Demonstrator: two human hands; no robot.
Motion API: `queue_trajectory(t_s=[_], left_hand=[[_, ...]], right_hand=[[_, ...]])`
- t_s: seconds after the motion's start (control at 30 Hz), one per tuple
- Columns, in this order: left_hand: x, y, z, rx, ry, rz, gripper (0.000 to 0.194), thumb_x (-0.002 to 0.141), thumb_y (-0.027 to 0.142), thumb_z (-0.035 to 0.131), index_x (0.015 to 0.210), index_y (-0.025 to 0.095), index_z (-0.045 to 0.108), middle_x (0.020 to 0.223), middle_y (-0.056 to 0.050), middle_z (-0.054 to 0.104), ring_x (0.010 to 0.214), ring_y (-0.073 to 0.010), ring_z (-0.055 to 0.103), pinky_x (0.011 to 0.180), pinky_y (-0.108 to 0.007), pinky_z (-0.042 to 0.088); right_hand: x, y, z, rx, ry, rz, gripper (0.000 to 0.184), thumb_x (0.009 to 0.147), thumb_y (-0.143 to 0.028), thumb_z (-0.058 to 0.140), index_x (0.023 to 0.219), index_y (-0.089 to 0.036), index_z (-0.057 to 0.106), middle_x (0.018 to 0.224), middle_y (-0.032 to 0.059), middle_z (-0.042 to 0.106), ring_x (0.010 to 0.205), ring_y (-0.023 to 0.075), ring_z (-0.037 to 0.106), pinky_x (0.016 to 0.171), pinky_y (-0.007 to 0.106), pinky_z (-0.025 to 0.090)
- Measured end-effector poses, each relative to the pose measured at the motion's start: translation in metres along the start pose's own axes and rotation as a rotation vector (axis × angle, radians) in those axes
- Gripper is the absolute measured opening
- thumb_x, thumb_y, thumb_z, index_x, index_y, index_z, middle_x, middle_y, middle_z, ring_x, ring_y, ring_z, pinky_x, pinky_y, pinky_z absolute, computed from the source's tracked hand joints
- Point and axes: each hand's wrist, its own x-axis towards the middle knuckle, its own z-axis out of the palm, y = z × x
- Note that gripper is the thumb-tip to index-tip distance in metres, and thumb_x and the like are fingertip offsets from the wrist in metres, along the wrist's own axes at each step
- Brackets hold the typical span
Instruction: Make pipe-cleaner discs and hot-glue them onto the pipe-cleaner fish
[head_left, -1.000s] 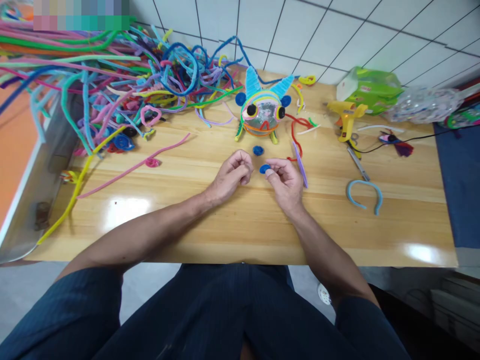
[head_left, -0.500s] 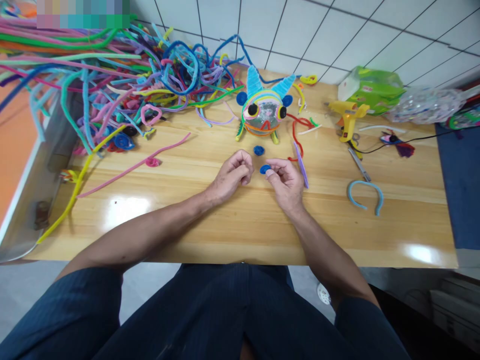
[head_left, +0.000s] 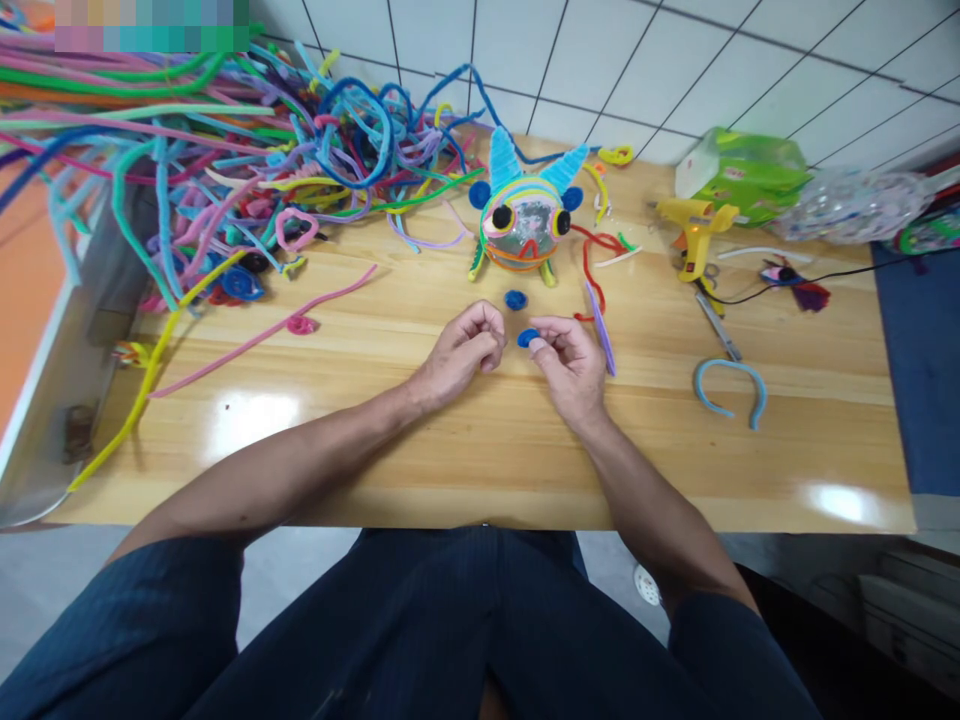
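Note:
Between the thumb and fingers of my right hand is a blue pipe-cleaner coil, held just above the table. My left hand is closed, its fingertips curled together beside the coil; whether anything small is pinched there is hidden. A second blue coil lies on the wood just beyond my hands. Behind it stands a pipe-cleaner animal figure with light blue pointed ears, black-and-yellow eyes and a silvery face. To the right of my right hand lies a purple strip next to a bent red pipe cleaner.
A large heap of colourful pipe cleaners covers the table's left back. A pink pipe cleaner lies left of my hands. To the right are a yellow glue gun, scissors, a light blue curved piece and a green package.
The view has shifted very slightly. Both hands keep nearly the same pose, and the blue coil stays in the right fingers.

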Motion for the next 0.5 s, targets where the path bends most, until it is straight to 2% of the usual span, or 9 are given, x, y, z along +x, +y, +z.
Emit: queue_trajectory(t_s=[0.23,0.43,0.5], left_hand=[[0.0008,0.0009,0.0012,-0.04,-0.002,-0.005,0.014,0.076,0.019,0.067,0.087,0.021,0.058,0.06,0.009,0.051,0.048,-0.0057,0.042,0.05,-0.021,0.031],[0.0025,-0.0014,-0.0002,-0.011,0.009,0.015,0.019,0.078,0.021,0.074,0.089,0.021,0.058,0.06,0.01,0.053,0.046,-0.0051,0.043,0.048,-0.02,0.032],[0.0023,-0.0011,0.0003,-0.01,0.013,0.008,0.021,0.082,0.026,0.077,0.087,0.021,0.057,0.059,0.01,0.053,0.046,-0.0052,0.043,0.047,-0.02,0.032]], right_hand=[[-0.0002,0.0004,-0.0004,-0.006,-0.011,-0.014,0.022,0.097,-0.038,0.074,0.117,-0.03,0.078,0.095,-0.0001,0.076,0.083,0.0163,0.072,0.076,0.034,0.06],[0.0003,0.0004,-0.0007,-0.01,-0.006,-0.008,0.023,0.097,-0.04,0.074,0.116,-0.03,0.078,0.093,-0.0005,0.076,0.081,0.0162,0.071,0.077,0.034,0.06],[0.0005,0.0001,-0.0008,-0.003,-0.004,-0.004,0.023,0.096,-0.04,0.075,0.116,-0.029,0.078,0.093,-0.0004,0.077,0.081,0.0162,0.071,0.076,0.034,0.06]])
